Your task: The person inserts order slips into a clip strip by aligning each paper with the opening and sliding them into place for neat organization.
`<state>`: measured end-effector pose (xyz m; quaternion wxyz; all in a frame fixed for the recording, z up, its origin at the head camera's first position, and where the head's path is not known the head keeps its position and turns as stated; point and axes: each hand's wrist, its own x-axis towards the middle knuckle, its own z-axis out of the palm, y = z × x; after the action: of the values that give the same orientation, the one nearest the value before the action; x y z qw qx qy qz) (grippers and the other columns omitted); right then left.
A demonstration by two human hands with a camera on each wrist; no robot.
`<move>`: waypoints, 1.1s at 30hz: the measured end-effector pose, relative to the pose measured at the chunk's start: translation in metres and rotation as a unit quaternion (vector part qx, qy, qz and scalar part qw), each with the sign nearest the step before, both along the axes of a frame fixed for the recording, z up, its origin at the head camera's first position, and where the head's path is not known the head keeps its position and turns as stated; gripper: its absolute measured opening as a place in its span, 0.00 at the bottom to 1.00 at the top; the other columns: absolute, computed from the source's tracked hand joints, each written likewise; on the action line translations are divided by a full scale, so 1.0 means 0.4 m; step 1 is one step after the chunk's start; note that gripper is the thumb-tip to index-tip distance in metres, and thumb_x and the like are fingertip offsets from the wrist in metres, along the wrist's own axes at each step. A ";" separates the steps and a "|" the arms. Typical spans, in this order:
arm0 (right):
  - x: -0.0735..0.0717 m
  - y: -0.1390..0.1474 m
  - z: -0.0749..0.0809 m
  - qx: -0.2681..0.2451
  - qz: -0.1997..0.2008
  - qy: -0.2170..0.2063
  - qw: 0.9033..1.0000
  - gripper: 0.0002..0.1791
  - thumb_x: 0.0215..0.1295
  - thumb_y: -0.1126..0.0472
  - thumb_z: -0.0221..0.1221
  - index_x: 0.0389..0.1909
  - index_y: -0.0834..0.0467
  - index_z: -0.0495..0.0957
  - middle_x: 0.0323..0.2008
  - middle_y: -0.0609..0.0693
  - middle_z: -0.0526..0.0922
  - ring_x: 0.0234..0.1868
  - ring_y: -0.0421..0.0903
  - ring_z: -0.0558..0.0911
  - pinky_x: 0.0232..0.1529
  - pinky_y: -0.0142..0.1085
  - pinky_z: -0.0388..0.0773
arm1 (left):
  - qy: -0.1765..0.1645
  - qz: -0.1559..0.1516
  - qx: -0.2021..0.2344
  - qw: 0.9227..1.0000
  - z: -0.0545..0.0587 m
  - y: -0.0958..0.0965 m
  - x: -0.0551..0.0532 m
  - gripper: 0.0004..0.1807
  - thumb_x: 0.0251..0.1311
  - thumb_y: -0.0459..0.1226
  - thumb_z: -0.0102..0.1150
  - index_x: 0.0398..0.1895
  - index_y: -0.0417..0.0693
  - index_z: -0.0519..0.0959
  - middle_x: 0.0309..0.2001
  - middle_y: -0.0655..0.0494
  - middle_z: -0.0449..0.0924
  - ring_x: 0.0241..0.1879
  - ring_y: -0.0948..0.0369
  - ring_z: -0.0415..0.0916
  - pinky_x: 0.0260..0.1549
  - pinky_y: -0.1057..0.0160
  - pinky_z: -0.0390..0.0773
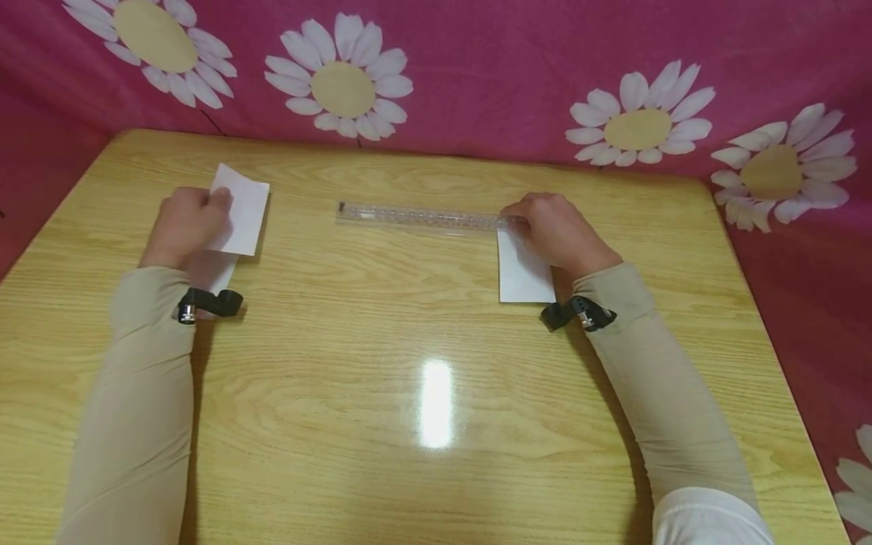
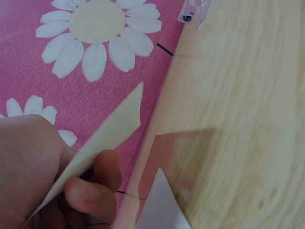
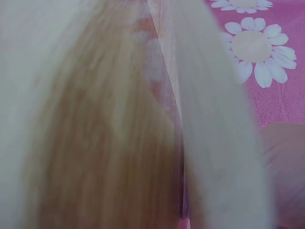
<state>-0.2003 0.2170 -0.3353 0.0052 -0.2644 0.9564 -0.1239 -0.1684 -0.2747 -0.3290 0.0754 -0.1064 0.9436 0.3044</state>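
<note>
My left hand [image 1: 187, 223] pinches a small white sheet of paper [image 1: 244, 208] between thumb and fingers, tilted up off the table. In the left wrist view this paper [image 2: 107, 129] stands almost edge-on, slightly bent. Below it is a second white sheet [image 1: 213, 271], partly covered by the hand. Further right, my right hand [image 1: 555, 231] grips the right end of a clear plastic ruler [image 1: 422, 217] together with a white sheet [image 1: 524, 269], which extends below the fingers. In the right wrist view that sheet [image 3: 214, 119] is blurred and close to the camera, beside the ruler's edge; the fingertips are hidden.
A glossy wood-grain table [image 1: 341, 325] lies under both hands, with a bright light reflection near its middle. Behind it and at the sides hangs a magenta cloth [image 1: 477, 76] printed with white daisies. Each sleeved wrist wears a black camera strap [image 1: 211, 303].
</note>
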 end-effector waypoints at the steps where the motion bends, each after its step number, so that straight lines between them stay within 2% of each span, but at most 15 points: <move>1: 0.000 0.000 0.000 0.000 0.000 -0.001 1.000 0.15 0.73 0.69 0.58 0.57 0.62 0.84 0.48 0.63 0.89 0.51 0.59 0.86 0.57 0.52 0.81 | 0.000 -0.001 -0.001 1.000 -0.001 0.002 -0.001 0.42 0.77 0.58 0.25 0.59 0.27 0.73 0.56 0.26 0.73 0.50 0.38 0.69 0.50 0.43 0.69; 6: 0.000 0.001 0.001 -0.001 -0.003 -0.007 1.000 0.15 0.74 0.68 0.58 0.57 0.61 0.84 0.50 0.62 0.89 0.52 0.59 0.87 0.58 0.51 0.81 | -0.001 -0.003 -0.004 1.000 -0.008 0.015 -0.004 0.42 0.77 0.59 0.27 0.57 0.28 0.75 0.53 0.28 0.74 0.49 0.40 0.70 0.48 0.46 0.69; 12: 0.001 0.000 0.000 -0.003 -0.002 -0.005 1.000 0.15 0.74 0.69 0.56 0.57 0.62 0.84 0.48 0.63 0.89 0.50 0.59 0.86 0.56 0.52 0.81 | -0.022 -0.001 0.019 1.000 -0.018 0.030 -0.008 0.44 0.76 0.62 0.30 0.67 0.30 0.71 0.58 0.31 0.74 0.53 0.41 0.69 0.54 0.43 0.70; 18: 0.000 0.002 -0.001 -0.003 0.002 0.000 1.000 0.15 0.74 0.69 0.56 0.57 0.62 0.84 0.46 0.63 0.89 0.47 0.59 0.86 0.54 0.52 0.82 | -0.026 0.005 0.048 0.998 -0.020 0.060 -0.006 0.43 0.75 0.63 0.33 0.67 0.33 0.72 0.55 0.37 0.73 0.51 0.46 0.69 0.46 0.55 0.69; 25: -0.002 0.000 0.002 0.000 0.003 -0.001 1.000 0.15 0.74 0.69 0.56 0.57 0.62 0.84 0.48 0.64 0.89 0.49 0.60 0.87 0.56 0.52 0.81 | -0.024 -0.012 0.048 0.999 -0.026 0.082 -0.015 0.43 0.76 0.62 0.34 0.70 0.34 0.71 0.59 0.36 0.72 0.54 0.46 0.68 0.51 0.52 0.70; 28: -0.001 -0.001 0.003 0.002 0.003 -0.003 1.000 0.16 0.74 0.69 0.56 0.58 0.62 0.84 0.48 0.64 0.89 0.50 0.60 0.87 0.57 0.52 0.81 | -0.011 -0.032 0.040 0.999 -0.031 0.085 -0.017 0.41 0.76 0.62 0.35 0.67 0.34 0.74 0.57 0.34 0.73 0.53 0.45 0.68 0.52 0.51 0.70; 33: 0.000 -0.001 0.004 0.004 0.003 -0.003 1.000 0.16 0.74 0.69 0.56 0.58 0.62 0.84 0.48 0.64 0.88 0.50 0.60 0.86 0.57 0.52 0.81 | 0.024 -0.063 0.014 0.998 -0.035 0.091 -0.017 0.38 0.76 0.60 0.38 0.54 0.33 0.79 0.46 0.35 0.76 0.46 0.46 0.71 0.43 0.54 0.70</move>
<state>-0.2002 0.2167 -0.3336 0.0092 -0.2665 0.9562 -0.1212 -0.1752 -0.2383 -0.3430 0.0736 -0.0382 0.9455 0.3150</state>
